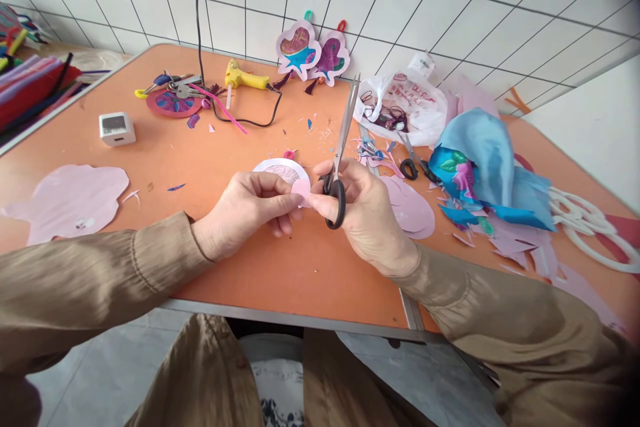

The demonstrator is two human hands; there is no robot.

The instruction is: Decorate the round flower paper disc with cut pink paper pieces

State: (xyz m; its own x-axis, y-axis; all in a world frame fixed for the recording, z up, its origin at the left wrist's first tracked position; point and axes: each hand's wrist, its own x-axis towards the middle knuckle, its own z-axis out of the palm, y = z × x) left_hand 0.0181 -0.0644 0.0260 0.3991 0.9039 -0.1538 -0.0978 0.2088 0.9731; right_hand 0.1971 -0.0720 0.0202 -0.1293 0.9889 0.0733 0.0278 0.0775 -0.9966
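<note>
Between the fingertips of my left hand (253, 205) a small pink paper piece (301, 188) is pinched. My right hand (367, 217) has its thumb and finger at the right edge of that piece. The same right hand carries black-handled scissors (345, 127), blades pointing up and away from the paper. Just behind my fingers lies a round, white-rimmed paper piece (280, 167) with a pink middle and a small pink loop (289, 155) at its top; my hands partly hide it.
A yellow glue gun (247, 77) and keys (183, 88) lie at the back. Two pink-rimmed ornaments (299, 47) lean against the tiled wall. Pink paper shapes (80, 197), a white plastic bag (425, 110), blue fabric (480, 147), a second pair of scissors (409, 163) and scraps surround my hands.
</note>
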